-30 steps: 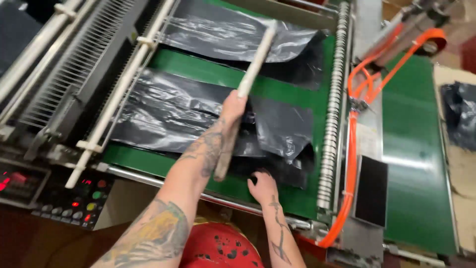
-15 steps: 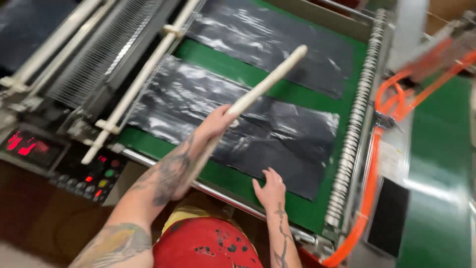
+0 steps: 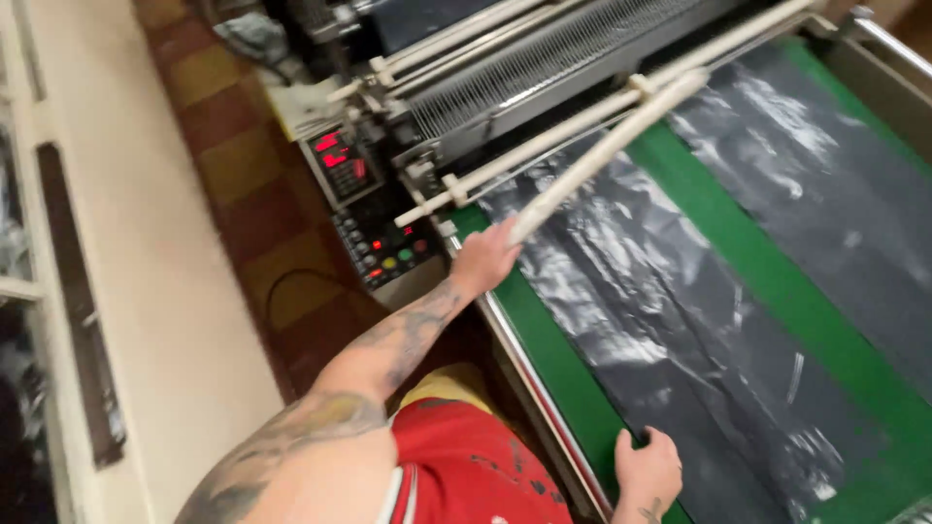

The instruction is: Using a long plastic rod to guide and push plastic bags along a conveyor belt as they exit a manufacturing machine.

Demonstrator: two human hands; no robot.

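Head view: left hand (image 3: 485, 257) is closed around the near end of a long pale stick (image 3: 607, 153), which runs up and away from it, slanting over the black plastic sheet (image 3: 670, 320) on the green conveyor bed (image 3: 777, 281). Right hand (image 3: 648, 471) grips the sheet's near edge, fingers curled, well apart from the stick. Control panel (image 3: 374, 218) sits just left of the left hand.

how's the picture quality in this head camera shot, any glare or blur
Head view: glare streaks shine off the black plastic sheet on the green belt; the white stick in the left hand is a little soft; the control panel glows red; the right hand is cropped at the bottom edge.
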